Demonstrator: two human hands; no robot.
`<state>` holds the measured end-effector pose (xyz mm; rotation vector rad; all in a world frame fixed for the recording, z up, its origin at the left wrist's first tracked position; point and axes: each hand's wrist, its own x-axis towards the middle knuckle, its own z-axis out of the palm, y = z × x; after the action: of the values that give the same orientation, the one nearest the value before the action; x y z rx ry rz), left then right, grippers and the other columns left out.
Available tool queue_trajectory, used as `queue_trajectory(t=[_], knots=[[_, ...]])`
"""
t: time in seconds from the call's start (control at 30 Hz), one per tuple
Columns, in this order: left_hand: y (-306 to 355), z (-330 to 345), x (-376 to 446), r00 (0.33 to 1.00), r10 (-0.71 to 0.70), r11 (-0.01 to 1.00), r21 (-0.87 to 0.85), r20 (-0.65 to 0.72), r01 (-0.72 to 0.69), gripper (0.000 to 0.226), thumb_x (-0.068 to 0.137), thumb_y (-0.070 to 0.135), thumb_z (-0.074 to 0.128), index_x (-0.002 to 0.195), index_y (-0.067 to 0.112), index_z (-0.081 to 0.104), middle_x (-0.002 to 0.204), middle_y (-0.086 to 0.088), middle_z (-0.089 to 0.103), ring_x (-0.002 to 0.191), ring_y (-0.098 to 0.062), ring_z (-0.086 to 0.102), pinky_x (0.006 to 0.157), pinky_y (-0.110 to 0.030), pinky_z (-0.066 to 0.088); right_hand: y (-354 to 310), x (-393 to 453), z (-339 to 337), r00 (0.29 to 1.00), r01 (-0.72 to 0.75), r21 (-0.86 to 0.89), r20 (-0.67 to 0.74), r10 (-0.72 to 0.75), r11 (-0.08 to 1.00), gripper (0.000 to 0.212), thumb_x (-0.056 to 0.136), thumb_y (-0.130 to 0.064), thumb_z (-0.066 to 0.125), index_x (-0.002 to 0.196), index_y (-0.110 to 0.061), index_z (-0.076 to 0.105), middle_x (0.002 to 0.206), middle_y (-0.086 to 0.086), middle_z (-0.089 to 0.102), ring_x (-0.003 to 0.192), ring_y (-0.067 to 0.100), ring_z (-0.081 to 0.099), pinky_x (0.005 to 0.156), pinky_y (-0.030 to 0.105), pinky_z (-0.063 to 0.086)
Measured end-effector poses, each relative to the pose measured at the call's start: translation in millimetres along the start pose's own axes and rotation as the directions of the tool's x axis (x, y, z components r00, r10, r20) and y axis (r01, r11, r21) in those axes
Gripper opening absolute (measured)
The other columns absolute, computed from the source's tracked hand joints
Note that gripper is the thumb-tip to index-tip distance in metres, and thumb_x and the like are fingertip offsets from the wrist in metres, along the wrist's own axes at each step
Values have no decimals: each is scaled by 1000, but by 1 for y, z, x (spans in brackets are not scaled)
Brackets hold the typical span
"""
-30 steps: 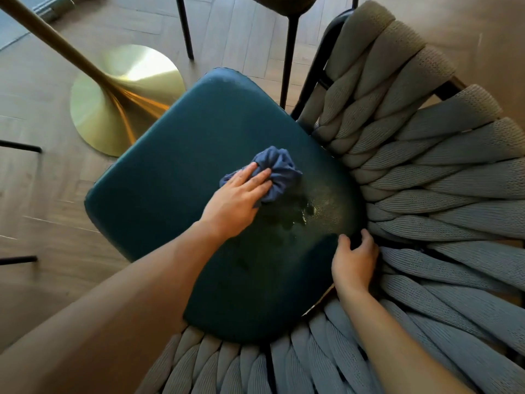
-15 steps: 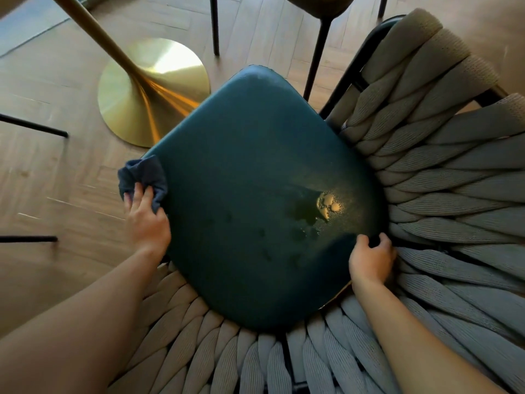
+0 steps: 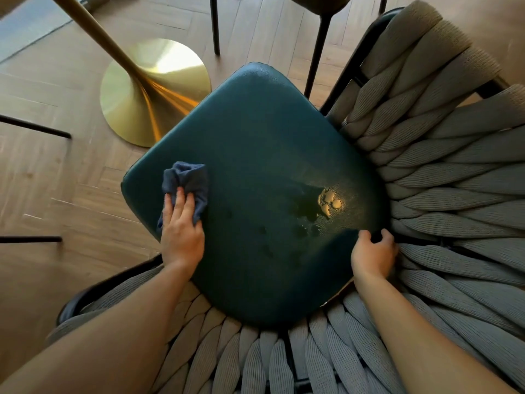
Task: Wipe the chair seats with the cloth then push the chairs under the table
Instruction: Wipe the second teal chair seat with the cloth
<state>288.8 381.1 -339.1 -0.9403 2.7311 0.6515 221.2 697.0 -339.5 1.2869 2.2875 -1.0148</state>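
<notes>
Wood floor (image 3: pixel 71 194), L hand (image 3: pixel 181 231) pressing cloth (image 3: pixel 187 180) on seat (image 3: pixel 270 166)

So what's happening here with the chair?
A person is wiping a chair's dark teal seat. The left hand presses a blue cloth onto the seat near its left corner, fingers laid flat over it. The right hand grips the seat's edge beside the woven rope backrest. A wet patch with droplets sits unwiped towards the right. The chair stands out from the table, whose gold base is on the floor nearby.
</notes>
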Motion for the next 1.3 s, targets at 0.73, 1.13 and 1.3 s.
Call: queue_trajectory(t=[0.73,1.13,1.3], knots=[[99,45,-17,913,359,929,15,191,-369,57,97,17,43,151,17,26,161,3,11,149,-22,-6,121,-46,9,-3,3,-8,999,-34,67,40,31,997,54,95,-28,50,146,-18,38,151,10,34,132,33,44,108,53,37],[146,73,-19,873,410,906,-6,263,-423,57,95,20,43,150,14,28,161,-1,13,148,-30,-3,120,-47,10,-1,3,-11,999,-20,99,42,16,995,52,95,-27,50,145,-18,39,148,10,37,132,32,43,105,49,41],[96,57,-24,788,561,804,58,254,-592,53,93,25,35,143,11,42,156,-3,30,148,-26,11,117,-48,23,-1,4,-11,999,-23,122,52,17,992,52,94,-27,51,144,-17,41,146,10,40,129,31,46,105,48,41]])
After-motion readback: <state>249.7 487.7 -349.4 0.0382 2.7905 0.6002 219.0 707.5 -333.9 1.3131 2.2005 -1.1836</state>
